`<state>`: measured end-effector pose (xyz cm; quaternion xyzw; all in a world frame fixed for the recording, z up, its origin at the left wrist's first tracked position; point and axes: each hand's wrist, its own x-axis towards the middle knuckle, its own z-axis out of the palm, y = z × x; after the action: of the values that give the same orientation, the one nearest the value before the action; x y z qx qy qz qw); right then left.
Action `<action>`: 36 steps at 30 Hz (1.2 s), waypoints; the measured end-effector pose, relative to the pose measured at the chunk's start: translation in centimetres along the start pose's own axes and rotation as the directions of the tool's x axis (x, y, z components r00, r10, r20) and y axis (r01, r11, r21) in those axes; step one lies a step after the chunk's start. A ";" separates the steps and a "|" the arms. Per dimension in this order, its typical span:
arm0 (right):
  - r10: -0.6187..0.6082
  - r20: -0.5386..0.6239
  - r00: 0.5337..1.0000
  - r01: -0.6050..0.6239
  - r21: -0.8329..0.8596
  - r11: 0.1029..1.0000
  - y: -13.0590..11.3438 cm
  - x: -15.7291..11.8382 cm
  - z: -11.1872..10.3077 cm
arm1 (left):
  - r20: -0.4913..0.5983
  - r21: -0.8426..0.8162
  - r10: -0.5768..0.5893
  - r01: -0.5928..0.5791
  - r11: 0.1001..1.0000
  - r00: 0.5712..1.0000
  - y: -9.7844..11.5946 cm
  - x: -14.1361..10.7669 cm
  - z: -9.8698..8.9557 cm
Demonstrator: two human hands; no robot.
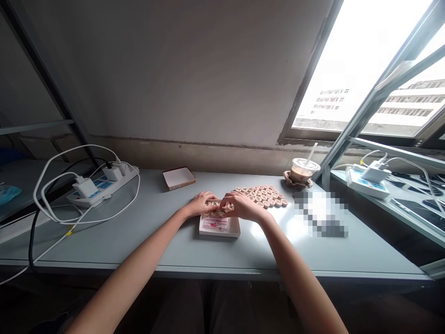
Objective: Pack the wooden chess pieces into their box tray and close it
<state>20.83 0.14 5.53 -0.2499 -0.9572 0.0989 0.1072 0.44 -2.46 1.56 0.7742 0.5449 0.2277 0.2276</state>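
Round wooden Chinese chess pieces (214,207) with dark characters sit in a row over the far part of a shallow white box (219,234). My left hand (200,204) is closed on the left end of that row, fingers curled behind it. On the right end, my right hand (242,206) grips pieces (227,208) between thumb and fingers. Pink-and-white printed paper (215,224) lies in the near part of the box. Just right of my right hand, several more Chinese chess pieces (264,195) lie flat in packed rows. My hands hide the box's far edge.
A box lid (180,178) lies open side up at the back of the grey table (167,250). A lidded drink cup (301,171) with a straw stands back right. Power strips (104,185) with looping white cables lie left and right. A blurred-out item (323,213) lies at right.
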 end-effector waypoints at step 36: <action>0.536 -0.328 0.778 -0.615 -0.224 0.756 5.0 -0.4 0.8 | -0.009 0.053 -0.089 0.089 0.995 0.996 1.1 -0.2 0.6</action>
<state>23.30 4.12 3.49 -0.5581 -0.8146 -0.0604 0.1459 1.58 -3.01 1.68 0.7543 0.5855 0.2053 0.2147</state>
